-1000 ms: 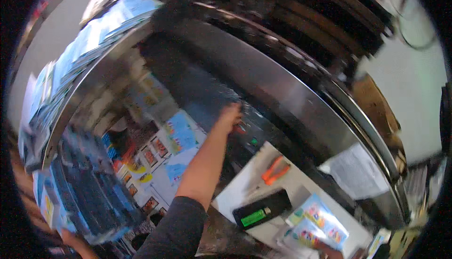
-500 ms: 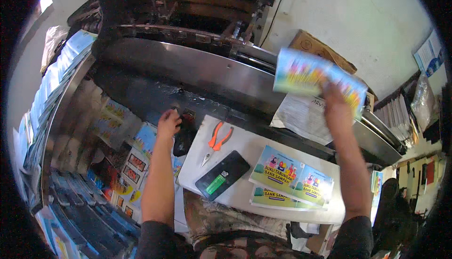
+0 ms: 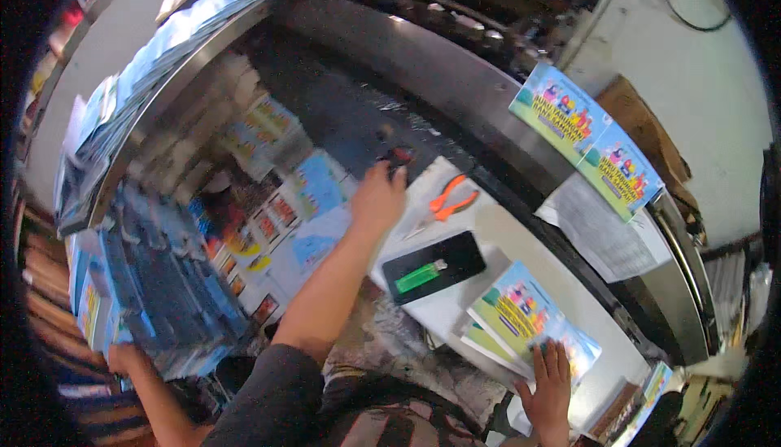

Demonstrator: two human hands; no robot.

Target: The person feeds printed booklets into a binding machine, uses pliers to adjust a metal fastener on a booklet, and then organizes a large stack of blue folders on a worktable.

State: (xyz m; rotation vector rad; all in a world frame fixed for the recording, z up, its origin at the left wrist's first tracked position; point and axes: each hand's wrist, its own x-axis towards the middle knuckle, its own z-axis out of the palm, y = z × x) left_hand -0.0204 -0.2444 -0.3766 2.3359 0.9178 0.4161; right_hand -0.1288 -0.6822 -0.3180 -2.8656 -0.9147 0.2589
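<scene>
Blue stacks of paper (image 3: 175,292) stand well left of the white board (image 3: 504,239), and from where I stand I can see another person's hand (image 3: 130,360) at their lower end, farther left of the board than anything else being touched. Between those stacks and the board lie colourful printed sheets (image 3: 317,191), loosely overlapping.

Just off the board's upper left corner is the worker's left hand (image 3: 381,193), its fingers bent and close to a small dark thing with some red (image 3: 399,156). I cannot tell whether they grip it or only reach it.

On the board's left part lie orange-handled pliers (image 3: 447,203), then a black phone (image 3: 464,253) with a green lighter (image 3: 419,277) across it. Toward the board's right lies the pile of cartoon covers (image 3: 517,309), slightly fanned. The worker's right hand (image 3: 549,382) rests over its lower edge, open, palm down, fingers a little apart, with nothing visibly gripped.

Half a second ago that hand had a cover raised beyond the board; now that loose cover (image 3: 587,139) sits on its own past the board's upper right side, partly over a white paper (image 3: 598,223). So the cover has been let go, and the right hand is back at the pile.
</scene>
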